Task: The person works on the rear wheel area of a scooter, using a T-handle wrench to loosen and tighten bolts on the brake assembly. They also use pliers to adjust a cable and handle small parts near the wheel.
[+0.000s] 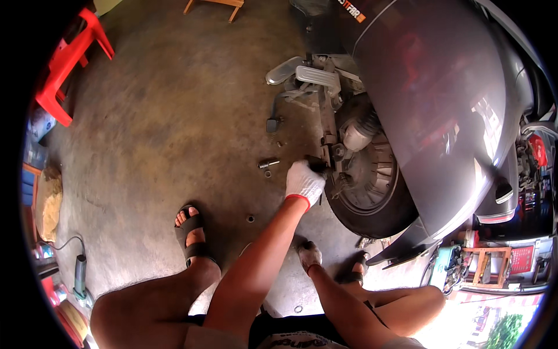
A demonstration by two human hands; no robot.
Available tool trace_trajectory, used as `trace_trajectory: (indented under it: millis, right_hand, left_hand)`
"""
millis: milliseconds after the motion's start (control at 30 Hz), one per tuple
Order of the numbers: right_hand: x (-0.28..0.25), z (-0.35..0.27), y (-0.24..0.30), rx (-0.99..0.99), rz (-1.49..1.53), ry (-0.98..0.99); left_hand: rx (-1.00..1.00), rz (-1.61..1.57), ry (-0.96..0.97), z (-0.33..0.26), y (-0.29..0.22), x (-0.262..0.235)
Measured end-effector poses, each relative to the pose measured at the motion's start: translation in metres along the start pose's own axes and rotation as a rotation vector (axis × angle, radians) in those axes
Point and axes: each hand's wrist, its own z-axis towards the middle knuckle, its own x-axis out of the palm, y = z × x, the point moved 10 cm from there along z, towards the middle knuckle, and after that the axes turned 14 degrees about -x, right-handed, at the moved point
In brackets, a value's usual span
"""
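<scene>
In a white knit glove with a red cuff, my left hand [304, 181] reaches to the side of a scooter's wheel [351, 218]. Its fingers are closed around something dark by the hub; what it is stays hidden behind the glove. Low between my knees, my right hand [310, 255] wears a soiled pale glove, and its fingers are too small and unclear to read. A grey scooter body [436, 99] rises over the wheel. Left of my left hand, a metal bolt-like piece [268, 164] and a small nut [267, 174] lie on the concrete floor.
Metal footrests [317, 75] and a dark pedal [271, 124] jut from the scooter's side. A round metal piece [250, 218] and a thin ring [298, 309] lie near my feet. A red plastic stool [72, 64] stands far left; a wooden frame [487, 267] stands right.
</scene>
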Motion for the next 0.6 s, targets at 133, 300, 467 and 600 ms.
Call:
trace_trajectory:
  millis: [133,300,467,600]
  right_hand:
    - [0.000,-0.002,-0.009,0.018,0.047,-0.012]
    - [0.008,0.001,-0.013,0.022,0.008,0.004]
    - [0.005,-0.004,-0.012,0.061,-0.013,0.013]
    - [-0.001,-0.006,0.003,0.013,0.010,0.002]
  left_hand:
    - [0.070,0.130,-0.061,-0.007,-0.018,-0.001]
    - [-0.017,0.115,-0.006,0.005,-0.008,0.001]
    - [-0.059,0.044,0.068,0.003,-0.008,0.009]
    - [0.114,0.201,-0.091,0.000,-0.011,0.006]
